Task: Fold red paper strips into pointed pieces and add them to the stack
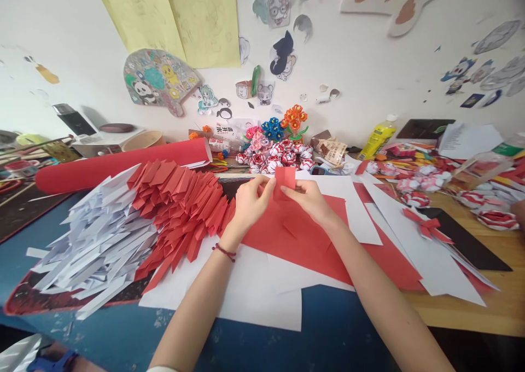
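Between my two hands a small piece of red paper [284, 176] is held up, with crease lines showing on it. My left hand [255, 199] pinches its left edge between thumb and fingers. On the other side my right hand [308, 197] grips the right edge, thumb in front. Below them lies a large red sheet [303, 240] over white sheets [262, 301]. Left of my hands sits a heap of folded red paper strips [180, 202], beside a heap of folded white paper strips [102, 246].
A red paper roll [123, 167] lies behind the heaps. Red-and-white paper flowers [283, 156] cluster at the back, near a yellow bottle [378, 137]. White sheets [435, 257] and a black flat board [471, 246] are at right. Part of another person's hand [520, 213] shows at the right edge.
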`<state>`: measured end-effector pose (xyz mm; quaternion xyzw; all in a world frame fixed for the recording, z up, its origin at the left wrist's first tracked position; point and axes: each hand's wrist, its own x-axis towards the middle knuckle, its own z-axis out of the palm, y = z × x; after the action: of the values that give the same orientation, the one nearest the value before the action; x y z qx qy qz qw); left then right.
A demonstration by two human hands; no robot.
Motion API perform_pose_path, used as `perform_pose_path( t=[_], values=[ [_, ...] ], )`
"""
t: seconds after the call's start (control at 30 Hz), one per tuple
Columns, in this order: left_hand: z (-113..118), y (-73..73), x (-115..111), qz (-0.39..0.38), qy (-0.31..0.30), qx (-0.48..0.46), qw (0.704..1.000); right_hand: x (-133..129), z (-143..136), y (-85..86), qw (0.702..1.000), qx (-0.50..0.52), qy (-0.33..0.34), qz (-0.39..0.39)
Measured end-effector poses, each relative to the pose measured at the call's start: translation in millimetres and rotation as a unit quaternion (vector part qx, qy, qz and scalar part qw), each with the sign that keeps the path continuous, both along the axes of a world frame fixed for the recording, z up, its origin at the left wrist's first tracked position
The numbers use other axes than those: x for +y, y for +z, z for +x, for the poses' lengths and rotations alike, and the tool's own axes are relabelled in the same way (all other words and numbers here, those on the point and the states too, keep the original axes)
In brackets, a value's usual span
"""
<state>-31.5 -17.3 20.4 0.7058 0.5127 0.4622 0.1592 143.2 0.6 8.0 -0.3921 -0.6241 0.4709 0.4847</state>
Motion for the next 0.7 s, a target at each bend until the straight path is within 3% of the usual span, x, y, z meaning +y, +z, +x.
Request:
perform_pose_path(
  t=[0.1,0.27,0.43,0.57,0.7],
  values=[
    [-1,0.8,2,0.023,0.038,-0.036,0.998,-2,-4,-3.3,0.998,-0.055,0.020,-0.001],
    [-1,-0.6,2,0.040,0.022,-0.004,0.999,-3,-7,-4.2,0.993,-0.114,-0.029,0.032],
    [2,-7.3,0,0.133,0.061,0.081,0.986,-3,-8,-2.6,0.996,-0.093,0.008,0.008],
    [3,-10.3,-2,0.205,0.038,0.125,0.970,-2,-8,-3.2,0.997,-0.071,0.030,0.005],
    [2,-4.1,-2,0.169,0.025,0.064,0.983,-1,-6,-3.7,0.996,-0.088,0.005,0.011]
  ],
)
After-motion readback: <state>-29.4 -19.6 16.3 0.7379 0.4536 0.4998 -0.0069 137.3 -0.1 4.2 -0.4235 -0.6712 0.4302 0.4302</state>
